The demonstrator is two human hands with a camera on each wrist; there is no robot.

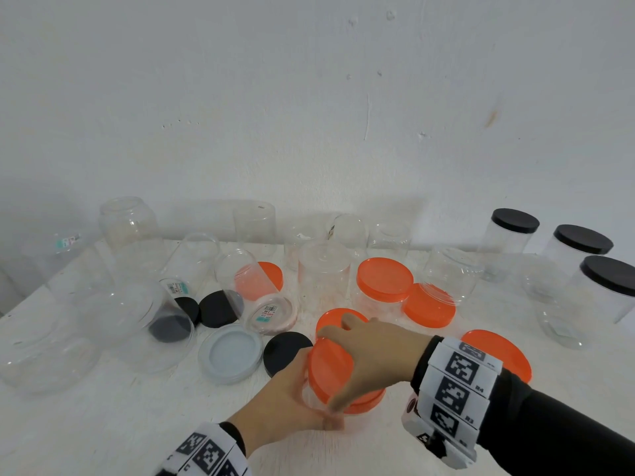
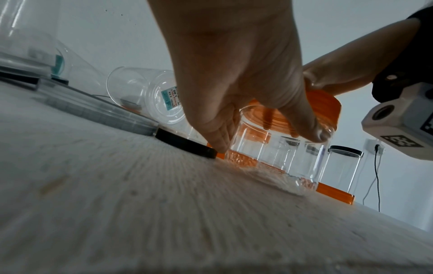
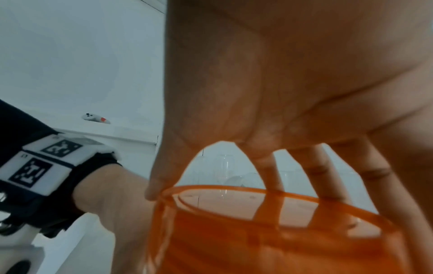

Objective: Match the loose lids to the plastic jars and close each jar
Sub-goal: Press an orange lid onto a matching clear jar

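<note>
A small clear jar (image 2: 276,148) stands on the white table near the front centre, with an orange lid (image 1: 331,369) on its mouth. My left hand (image 1: 292,403) grips the jar's side from the left, fingers and thumb curled round it. From above, my right hand (image 1: 371,359) holds the orange lid (image 3: 269,222), fingers spread over its rim. Loose orange lids (image 1: 429,305) (image 1: 498,352), black lids (image 1: 287,350) (image 1: 218,309) and a pale grey lid (image 1: 231,353) lie around. Several open clear jars (image 1: 324,269) stand or lie behind.
Three clear jars with black lids (image 1: 513,235) stand at the far right. One jar with an orange lid (image 1: 385,280) stands behind my hands. Clear jars lying on their sides (image 1: 147,324) crowd the left. A white wall rises behind the table.
</note>
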